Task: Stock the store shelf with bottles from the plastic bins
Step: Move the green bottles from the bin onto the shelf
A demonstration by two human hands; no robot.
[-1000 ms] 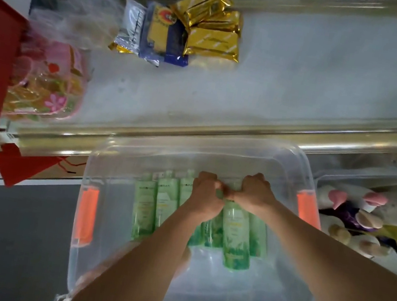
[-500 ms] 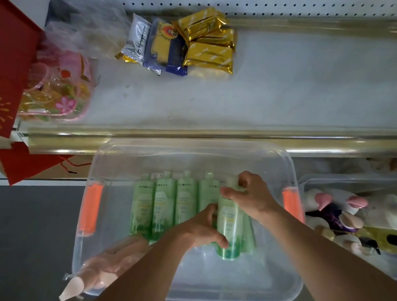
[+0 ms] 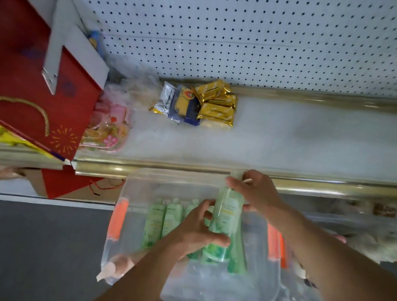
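Head view showed a tall translucent green plastic bottle [image 3: 223, 223] held above a clear plastic bin with orange latches [image 3: 117, 218], just near of the brass-coloured front rail [image 3: 161, 174] of the pale shelf [image 3: 312, 144]. The left hand [image 3: 195, 232] was curled round the bottle's lower body, while the right hand [image 3: 255, 191] pinched it at the neck and cap end. More green bottles [image 3: 162, 219] lay side by side in the bin, to the left of the lifted one. Far on the shelf lay gold foil packets [image 3: 217, 106], with a red gift bag [image 3: 28, 72] at the far left.

Judging by its filled look, the bottle was probably moderately heavy, stiff-walled and smooth, so likely to slip if taken by the cap alone. A grasp round the middle of the body, with the other hand steadying the top, seemed soundest for standing it upright on the bare shelf to the right of the packets.
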